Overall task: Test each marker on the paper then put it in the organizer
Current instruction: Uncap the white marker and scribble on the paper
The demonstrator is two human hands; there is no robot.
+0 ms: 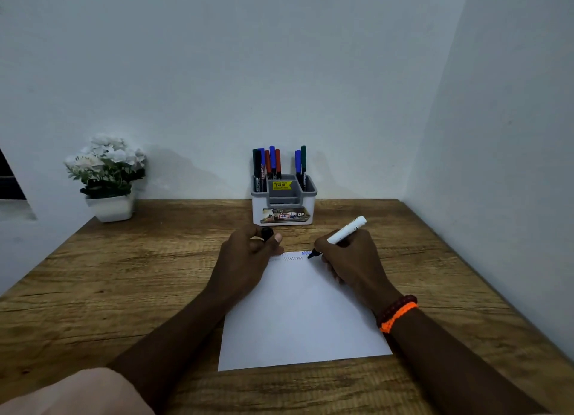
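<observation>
Gripping white marker (346, 230) in right hand (351, 259), pinching cap (267, 234) in left hand (248, 253), above paper (301, 315); risking smearing wet scribbles.

Both bare forearms reach forward from the bottom edge and angle in toward each other. The left hand (248, 250) sits knuckles-up, fingers curled in, pinching a small black plastic marker cap (267, 233) between thumb and fingers. The right hand (351, 256) is in a writing grip around a white-barrelled marker with a black tip (338, 236), tip pointing down and left, back end tilted up and away. The right wrist wears a dark red bead bracelet (396, 309) right beside an orange woven band (399, 316).
</observation>
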